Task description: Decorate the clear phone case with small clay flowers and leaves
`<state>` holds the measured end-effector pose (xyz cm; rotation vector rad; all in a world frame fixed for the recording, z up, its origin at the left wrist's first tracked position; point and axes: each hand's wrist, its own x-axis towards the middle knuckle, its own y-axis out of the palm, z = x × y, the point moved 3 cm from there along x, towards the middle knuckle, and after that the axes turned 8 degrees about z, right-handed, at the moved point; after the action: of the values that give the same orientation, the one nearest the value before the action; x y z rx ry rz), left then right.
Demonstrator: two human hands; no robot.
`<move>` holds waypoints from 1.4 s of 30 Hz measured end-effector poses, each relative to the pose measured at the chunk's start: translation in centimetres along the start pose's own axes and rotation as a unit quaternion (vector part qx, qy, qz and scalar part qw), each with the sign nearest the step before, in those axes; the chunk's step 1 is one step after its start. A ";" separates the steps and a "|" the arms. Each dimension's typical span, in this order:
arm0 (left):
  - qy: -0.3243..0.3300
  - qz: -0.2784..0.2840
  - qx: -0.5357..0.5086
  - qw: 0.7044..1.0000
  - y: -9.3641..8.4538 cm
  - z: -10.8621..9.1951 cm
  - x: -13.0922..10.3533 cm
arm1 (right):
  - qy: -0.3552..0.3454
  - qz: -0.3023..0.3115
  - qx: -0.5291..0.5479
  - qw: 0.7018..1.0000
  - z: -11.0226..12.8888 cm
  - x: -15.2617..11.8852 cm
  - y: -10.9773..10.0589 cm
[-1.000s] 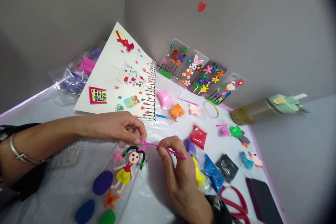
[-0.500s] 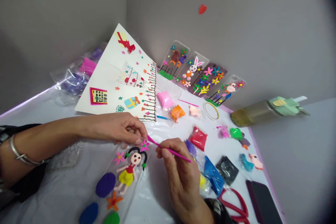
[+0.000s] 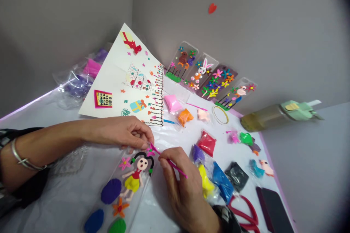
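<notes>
A clear phone case (image 3: pixel 124 174) lies in front of me, decorated with a clay girl figure (image 3: pixel 133 180), clay flowers and coloured ovals. At its top edge my left hand (image 3: pixel 133 133) is closed, the fingers gripping the case. My right hand (image 3: pixel 183 180) pinches a thin pink clay modelling tool (image 3: pixel 175 167). The tool's tip touches or hovers just over the pink flower (image 3: pixel 150 150) in the upper corner, beside the girl's hair; contact is hard to tell.
Clay packets, such as a red one (image 3: pixel 207 143) and a blue one (image 3: pixel 222 182), lie right of my hand, with red-handled scissors (image 3: pixel 244 211) and a dark phone (image 3: pixel 275 209). Behind stand a decorated card (image 3: pixel 117 76), finished cases (image 3: pixel 202 72) and a bottle (image 3: pixel 268 117).
My right hand has shifted slightly left and down, and the pink tool now slants more steeply, its tip over the corner flower. My left hand stays nearly still.
</notes>
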<state>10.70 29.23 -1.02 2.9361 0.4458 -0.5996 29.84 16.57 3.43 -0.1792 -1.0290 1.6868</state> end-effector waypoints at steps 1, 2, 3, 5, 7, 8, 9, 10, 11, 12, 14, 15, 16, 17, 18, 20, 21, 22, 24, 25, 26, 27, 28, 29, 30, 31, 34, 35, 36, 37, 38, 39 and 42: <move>0.001 0.000 -0.003 1.000 0.0 -0.1 0.0 | -0.002 0.003 -0.001 1.000 0.0 0.0 0.1; 0.002 0.000 -0.005 1.000 0.1 -0.2 -0.1 | -0.004 0.003 -0.004 1.000 0.0 0.0 0.1; 0.002 -0.001 -0.005 1.000 0.1 -0.3 -0.1 | -0.006 0.003 -0.007 1.000 0.0 0.0 0.1; 0.000 -0.002 -0.004 1.000 0.1 -0.4 -0.2 | -0.007 0.002 -0.012 1.000 0.0 0.0 0.2; -0.002 -0.003 -0.002 1.000 0.1 -0.5 -0.2 | -0.004 0.004 -0.017 1.000 0.0 0.0 0.2; -0.004 -0.003 -0.001 1.000 0.1 -0.5 -0.2 | -0.004 0.004 -0.018 1.000 0.0 0.0 0.2; -0.004 -0.003 0.000 1.000 0.1 -0.5 -0.1 | -0.005 0.004 -0.020 1.000 0.0 -0.1 0.1; -0.003 -0.002 0.000 1.000 0.1 -0.5 -0.1 | -0.006 0.006 -0.023 1.000 0.0 -0.1 0.1; -0.003 -0.001 0.000 1.000 0.1 -0.4 -0.1 | -0.007 0.009 -0.025 1.000 0.0 -0.1 0.1; -0.002 0.000 -0.001 1.000 0.1 -0.4 -0.1 | -0.009 0.010 -0.028 1.000 0.0 -0.1 0.1; -0.002 0.000 0.000 1.000 0.1 -0.5 -0.1 | -0.013 0.015 -0.036 0.999 0.1 0.0 0.1; -0.003 -0.002 0.004 1.000 0.1 -0.5 -0.2 | -0.018 0.016 -0.040 0.999 0.1 0.0 0.1; -0.005 -0.003 0.010 1.000 0.1 -0.6 -0.3 | -0.022 0.016 -0.046 0.999 0.1 0.0 0.2; -0.008 -0.005 0.014 1.000 0.1 -0.7 -0.3 | -0.027 0.017 -0.053 0.998 0.2 0.1 0.2; -0.010 -0.005 0.018 1.000 0.1 -0.8 -0.4 | -0.032 0.019 -0.060 0.997 0.2 0.1 0.3; -0.012 -0.006 0.021 1.000 0.1 -0.8 -0.4 | -0.038 0.020 -0.074 0.996 0.3 0.0 0.4; -0.013 -0.006 0.021 1.000 0.1 -0.8 -0.3 | -0.040 0.019 -0.079 0.996 0.4 0.0 0.4; -0.012 -0.007 0.021 1.000 0.1 -0.8 -0.3 | -0.040 0.021 -0.082 0.996 0.4 -0.1 0.4; -0.010 -0.007 0.022 1.000 0.1 -0.7 -0.2 | -0.036 0.032 -0.090 0.995 0.5 -0.2 0.5; -0.008 -0.006 0.023 1.000 0.1 -0.7 -0.3 | -0.034 0.039 -0.095 0.994 0.5 -0.2 0.5; -0.006 -0.005 0.025 1.000 0.1 -0.6 -0.3 | -0.032 0.048 -0.102 0.993 0.5 -0.3 0.5; -0.006 -0.005 0.028 1.000 0.1 -0.6 -0.4 | -0.032 0.054 -0.109 0.992 0.5 -0.3 0.5; -0.005 -0.004 0.032 0.999 0.1 -0.6 -0.4 | -0.034 0.058 -0.116 0.991 0.5 -0.4 0.5; -0.005 -0.005 0.036 0.999 0.0 -0.6 -0.5 | -0.036 0.061 -0.121 0.990 0.5 -0.4 0.6; -0.005 -0.006 0.041 0.999 0.0 -0.6 -0.6 | -0.038 0.065 -0.125 0.989 0.5 -0.4 0.6; -0.004 -0.006 0.043 0.999 0.0 -0.6 -0.6 | -0.041 0.068 -0.128 0.989 0.5 -0.4 0.7; 0.002 -0.006 0.034 0.999 0.1 -0.7 -0.7 | -0.038 0.047 -0.100 0.993 0.4 -0.3 0.6; 0.002 -0.006 0.027 1.000 0.1 -0.7 -0.7 | -0.029 0.026 -0.073 0.997 0.4 -0.2 0.5; 0.003 -0.006 0.018 1.000 0.1 -0.6 -0.6 | -0.014 0.001 -0.038 0.999 0.3 -0.2 0.3; 0.003 -0.007 0.010 1.000 0.1 -0.6 -0.6 | 0.009 -0.025 -0.001 1.000 0.1 -0.2 0.2; 0.004 -0.008 0.003 1.000 0.1 -0.5 -0.6 | 0.036 -0.050 0.034 0.998 -0.2 -0.2 0.0; 0.005 -0.008 -0.002 1.000 0.1 -0.5 -0.6 | 0.066 -0.072 0.063 0.993 -0.4 -0.3 -0.1; 0.008 -0.008 -0.007 1.000 0.0 -0.4 -0.6 | 0.126 -0.109 0.110 0.980 -1.0 -0.5 -0.1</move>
<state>10.35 29.11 -0.42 2.9296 0.4740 -0.5729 30.70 16.66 2.72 -0.1271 -0.6435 1.5205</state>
